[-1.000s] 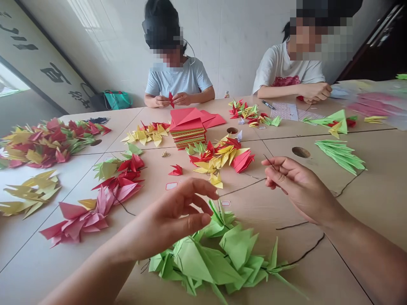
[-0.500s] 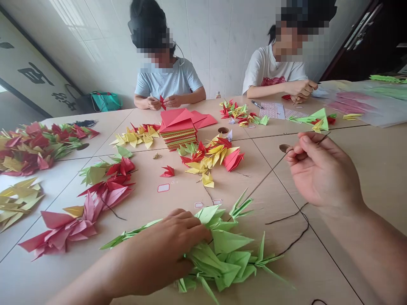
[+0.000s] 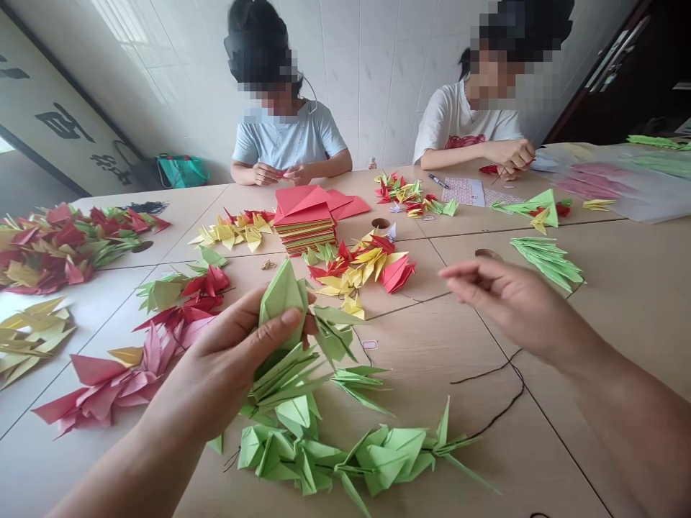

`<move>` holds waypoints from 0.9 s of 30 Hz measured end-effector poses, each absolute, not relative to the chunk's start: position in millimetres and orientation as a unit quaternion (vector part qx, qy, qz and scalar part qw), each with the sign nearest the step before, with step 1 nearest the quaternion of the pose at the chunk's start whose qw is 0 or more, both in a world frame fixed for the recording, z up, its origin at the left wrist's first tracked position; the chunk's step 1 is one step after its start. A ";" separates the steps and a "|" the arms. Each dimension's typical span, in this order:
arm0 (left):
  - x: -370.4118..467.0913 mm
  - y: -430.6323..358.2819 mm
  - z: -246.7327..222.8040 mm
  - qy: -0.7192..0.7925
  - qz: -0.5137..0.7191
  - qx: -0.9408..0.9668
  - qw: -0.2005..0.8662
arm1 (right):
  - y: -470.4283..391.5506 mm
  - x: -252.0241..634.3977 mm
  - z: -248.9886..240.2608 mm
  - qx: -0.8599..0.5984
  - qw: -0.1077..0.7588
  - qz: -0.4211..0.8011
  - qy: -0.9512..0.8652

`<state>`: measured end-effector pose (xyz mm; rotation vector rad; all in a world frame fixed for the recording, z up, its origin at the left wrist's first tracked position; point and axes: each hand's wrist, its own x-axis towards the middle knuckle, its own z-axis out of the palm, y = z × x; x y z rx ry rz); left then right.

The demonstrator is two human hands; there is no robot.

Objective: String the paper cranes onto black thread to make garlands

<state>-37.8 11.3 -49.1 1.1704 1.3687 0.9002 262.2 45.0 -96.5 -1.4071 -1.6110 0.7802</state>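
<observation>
Left hand [image 3: 216, 367] rising from the table [image 3: 432, 381], now gripping green folded paper [image 3: 285, 306] upright, right hand [image 3: 507, 306] swinging inward, no longer showing a taut dark thread, person in light blue [image 3: 288, 137] now holding the red piece [image 3: 281, 173] flatter between the fingers

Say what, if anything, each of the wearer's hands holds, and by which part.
The left hand holds a green folded paper by its lower part, thumb across the front. Whether the right hand pinches anything thin cannot be told.
</observation>
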 end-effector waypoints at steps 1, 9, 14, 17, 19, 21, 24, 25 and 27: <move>-38.2 11.8 -49.2 0.580 0.387 0.494 0.520 | 43.3 260.8 -99.2 -0.571 0.350 0.306 -0.676; -39.9 15.4 -57.6 0.507 0.340 0.688 0.393 | 44.6 264.2 -111.6 -0.573 0.080 0.270 -0.769; -36.4 19.3 -67.1 0.478 0.283 0.765 0.327 | 47.6 269.2 -113.2 -0.557 0.076 0.233 -0.793; -34.3 21.2 -73.1 0.468 0.239 0.809 0.263 | 47.9 268.6 -110.7 -0.565 0.131 0.252 -0.775; -33.3 21.0 -77.1 0.461 0.205 0.837 0.210 | 48.1 266.9 -107.0 -0.560 0.189 0.280 -0.756; -31.6 18.9 -80.7 0.450 0.195 0.856 0.164 | 47.7 264.8 -101.9 -0.539 0.261 0.319 -0.734; -26.0 12.6 -83.6 0.394 0.204 0.885 0.141 | 44.9 262.3 -93.4 -0.498 0.355 0.423 -0.669; -23.3 10.1 -84.0 0.365 0.189 0.898 0.155 | 43.5 261.7 -91.1 -0.481 0.382 0.469 -0.634; -17.5 5.5 -84.1 0.312 0.123 0.921 0.197 | 41.2 260.9 -88.3 -0.440 0.430 0.552 -0.563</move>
